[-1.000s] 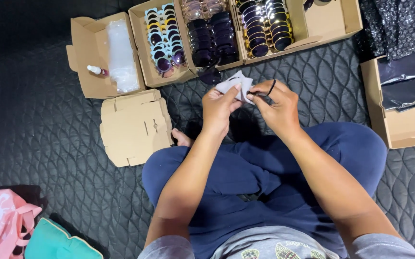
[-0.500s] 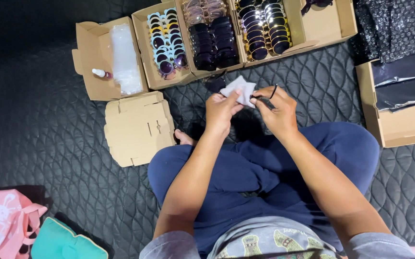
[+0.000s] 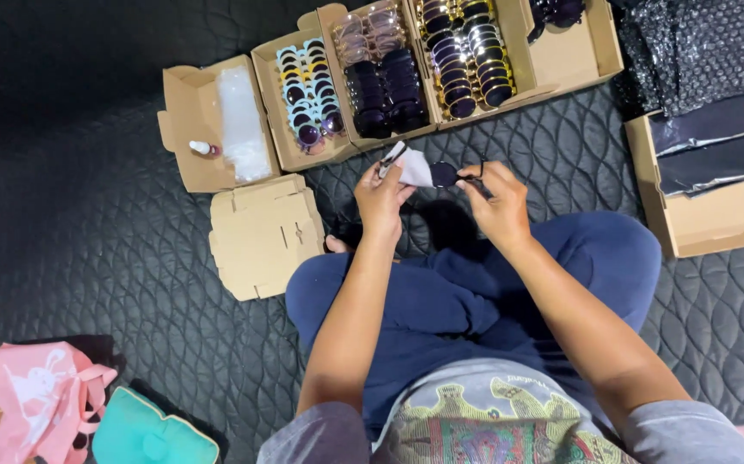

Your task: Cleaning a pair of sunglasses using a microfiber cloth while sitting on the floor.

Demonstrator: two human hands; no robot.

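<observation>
Sunglasses [image 3: 446, 174] pinched between both hands: left hand [image 3: 380, 196] gripping cloth [image 3: 413, 168] over one lens, right hand [image 3: 496, 196] clamping frame. Likely light, fragile, slippery; best held by rim.

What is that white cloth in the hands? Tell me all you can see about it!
The cloth is small, soft-looking and pale grey-white, bunched into a loose fold. The left hand pinches it from below, pressing it against a dark lens of the sunglasses, which the right hand holds. It sits up above the lap, just in front of the boxes of sunglasses.
</observation>
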